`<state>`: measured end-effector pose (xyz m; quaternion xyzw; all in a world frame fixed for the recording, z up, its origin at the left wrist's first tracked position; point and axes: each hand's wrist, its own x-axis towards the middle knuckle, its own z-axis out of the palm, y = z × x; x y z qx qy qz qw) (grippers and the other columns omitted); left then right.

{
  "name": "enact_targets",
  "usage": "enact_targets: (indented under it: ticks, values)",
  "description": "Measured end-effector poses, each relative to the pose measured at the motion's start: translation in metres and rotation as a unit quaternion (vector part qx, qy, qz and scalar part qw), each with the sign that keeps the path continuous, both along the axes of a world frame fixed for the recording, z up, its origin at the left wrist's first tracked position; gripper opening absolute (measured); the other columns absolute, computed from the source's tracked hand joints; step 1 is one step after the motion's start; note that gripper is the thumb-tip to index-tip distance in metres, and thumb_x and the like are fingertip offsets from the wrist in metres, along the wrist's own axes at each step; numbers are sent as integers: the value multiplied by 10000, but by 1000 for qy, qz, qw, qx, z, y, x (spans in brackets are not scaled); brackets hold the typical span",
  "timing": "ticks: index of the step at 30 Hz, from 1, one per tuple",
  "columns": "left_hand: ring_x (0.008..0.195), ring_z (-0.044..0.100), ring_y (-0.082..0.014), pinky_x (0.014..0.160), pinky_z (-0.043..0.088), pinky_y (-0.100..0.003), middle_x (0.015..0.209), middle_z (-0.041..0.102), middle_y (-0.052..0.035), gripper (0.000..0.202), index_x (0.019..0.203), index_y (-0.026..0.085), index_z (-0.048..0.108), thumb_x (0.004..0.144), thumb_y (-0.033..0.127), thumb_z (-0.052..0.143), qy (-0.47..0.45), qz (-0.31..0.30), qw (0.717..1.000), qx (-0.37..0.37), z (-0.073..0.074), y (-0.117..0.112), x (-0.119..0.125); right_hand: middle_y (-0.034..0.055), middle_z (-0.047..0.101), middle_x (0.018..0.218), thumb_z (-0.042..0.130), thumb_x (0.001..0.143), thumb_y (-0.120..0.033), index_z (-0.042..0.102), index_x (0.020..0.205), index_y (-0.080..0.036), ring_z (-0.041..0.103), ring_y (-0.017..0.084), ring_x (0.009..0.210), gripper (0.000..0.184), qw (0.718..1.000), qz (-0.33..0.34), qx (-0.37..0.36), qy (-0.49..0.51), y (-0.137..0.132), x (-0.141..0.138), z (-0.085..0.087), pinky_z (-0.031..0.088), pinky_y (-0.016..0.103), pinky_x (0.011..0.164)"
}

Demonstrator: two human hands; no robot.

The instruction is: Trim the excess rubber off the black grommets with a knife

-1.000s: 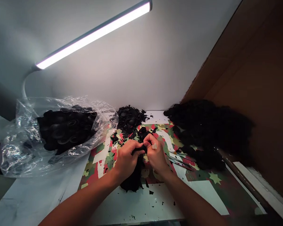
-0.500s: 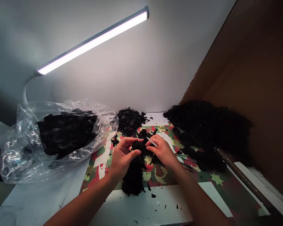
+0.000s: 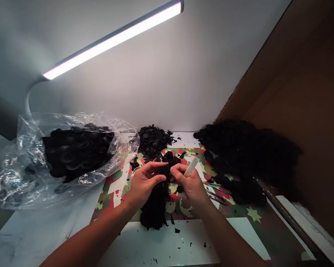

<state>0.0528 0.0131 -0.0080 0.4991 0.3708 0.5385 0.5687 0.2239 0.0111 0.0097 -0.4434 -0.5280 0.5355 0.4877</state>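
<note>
Two hands: we see them meet over the middle of the counter [image 3: 58, 237], both pinching the same small black part [image 3: 165, 171].
Left hand [image 3: 144, 182]: thumb and fingers closed on the part's left side, palm turned up.
Right hand [image 3: 190, 185]: we see it closed on the part's right side, and it also grips a thin white tool [image 3: 191, 167] that sticks up and away.
Black part: between the two hands' fingertips, above a dark heap of trimmings [image 3: 155, 207].
Patterned mat [image 3: 119, 185]: under both hands.
Plastic bag of black parts [image 3: 69, 155]: well to the left.
Black pile [image 3: 247, 155]: to the right, against the brown board.
Metal tools [image 3: 215, 194]: just right of the right hand.
Lamp [image 3: 114, 39]: lit overhead.
</note>
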Motion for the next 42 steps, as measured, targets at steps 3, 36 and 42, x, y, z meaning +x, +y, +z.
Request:
enact_targets:
  ticks: [3, 36, 42]
  values:
    - [917, 706, -199, 788, 561, -270, 1059, 776, -72, 314, 1035, 202, 778, 731, 245, 846, -55, -3, 998, -21, -3, 1, 2, -22, 572, 604, 676, 851, -428, 637, 660, -187, 477, 112, 566, 310, 1000, -11, 6, 10, 1, 1, -2, 383, 250, 563]
    - [734, 631, -133, 653, 498, -224, 828, 698, -43, 64, 878, 173, 750, 825, 206, 736, 180, 41, 970, 157, 11, 6, -13, 44, 659, 845, 426, 1001, -473, 724, 721, -200, 534, 147, 687, 492, 985, -123, 123, -1, 1, 8, 3, 437, 287, 655]
    - [775, 644, -149, 687, 501, -240, 864, 702, -50, 89, 913, 175, 744, 836, 213, 718, 184, 26, 972, 146, 9, 6, -13, 58, 699, 752, 309, 1025, -588, 769, 904, -218, 631, 178, 644, 603, 992, -57, 112, 22, -4, 19, 9, 529, 358, 738]
